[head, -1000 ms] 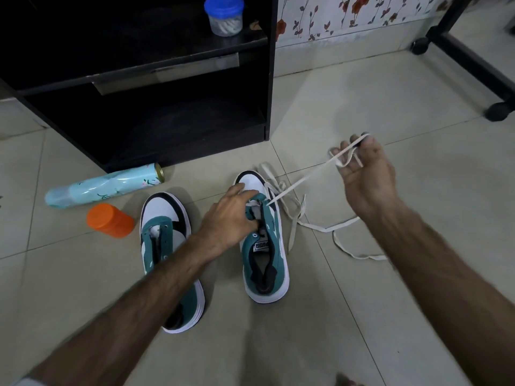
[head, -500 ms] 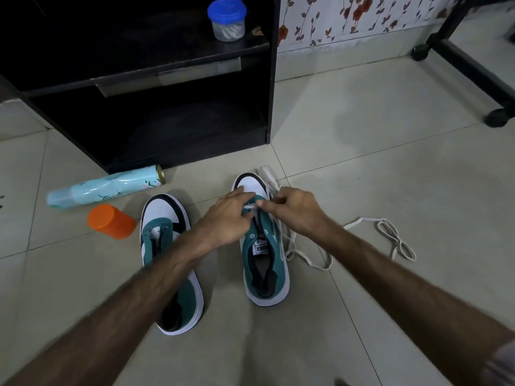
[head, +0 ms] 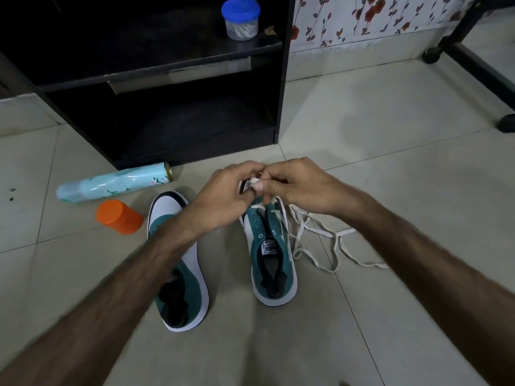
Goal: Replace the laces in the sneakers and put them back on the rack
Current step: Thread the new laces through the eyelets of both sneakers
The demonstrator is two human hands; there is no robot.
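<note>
Two green-and-white sneakers stand on the tiled floor, toes toward the rack. The left sneaker (head: 178, 263) has no lace in its eyelets. Above the toe of the right sneaker (head: 271, 254), my left hand (head: 225, 196) and my right hand (head: 295, 188) meet. Both pinch the white lace (head: 315, 235) between fingertips. The lace runs down into the front eyelets, and its loose length lies tangled on the floor to the right of that shoe. The black shoe rack (head: 172, 87) stands just behind.
A pale blue spray can (head: 114, 183) lies on its side by the rack's base, with an orange lidded jar (head: 118, 217) beside it. A blue-lidded clear jar (head: 241, 19) sits on the rack shelf. A black wheeled frame (head: 473, 59) crosses the far right.
My right hand came back from its raised pull at the right and joined the left over the shoe's toe. Both hands lifted slightly, and the slack lace dropped onto the floor.
</note>
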